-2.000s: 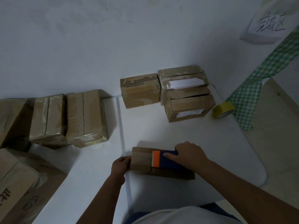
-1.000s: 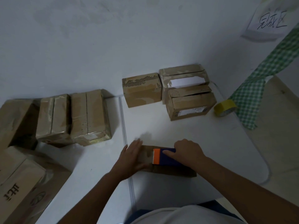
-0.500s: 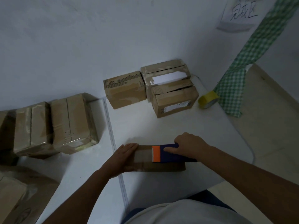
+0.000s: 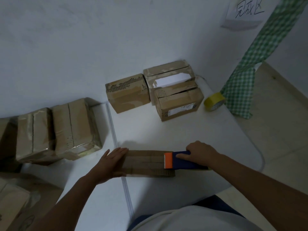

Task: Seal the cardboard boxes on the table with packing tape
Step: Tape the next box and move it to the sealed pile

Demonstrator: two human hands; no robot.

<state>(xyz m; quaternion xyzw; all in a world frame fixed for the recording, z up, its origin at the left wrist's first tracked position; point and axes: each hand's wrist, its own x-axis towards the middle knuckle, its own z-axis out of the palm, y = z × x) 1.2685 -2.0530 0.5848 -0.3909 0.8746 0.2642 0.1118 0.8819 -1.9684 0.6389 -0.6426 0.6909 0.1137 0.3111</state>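
- Flat box (image 4: 146, 162) lies on the white table (image 4: 191, 130), near the front edge, straddling the seam between two table sections.
- Left hand (image 4: 113, 161) lies palm down on the box's left end; fingers straight and together, pointing up and right. Grip spread flat, pressing, holding nothing. Forearm runs in from the lower left.
- Right hand (image 4: 200, 151) rests on top of the dispenser (image 4: 181, 160), fingers curled over its blue body, forefinger stretched along it toward the orange end. Grip closed round the dispenser. Forearm enters from the lower right, wrist roughly level.
- Dispenser sits on the box's right end, orange end facing left, blue body overhanging the box's right edge.
- Three boxes (image 4: 128, 95) stand at the back of the table by the wall; the rear right one shows a white opening.
- Yellow tape roll (image 4: 214, 101) stands at the table's right edge, just beside those boxes.
- Two taped boxes (image 4: 58, 129) sit side by side at left; more cardboard at the far left and lower left corner.
- Green checked cloth (image 4: 240, 95) hangs at right.
- Paper sign (image 4: 246, 12) on the wall, upper right, with handwritten characters.
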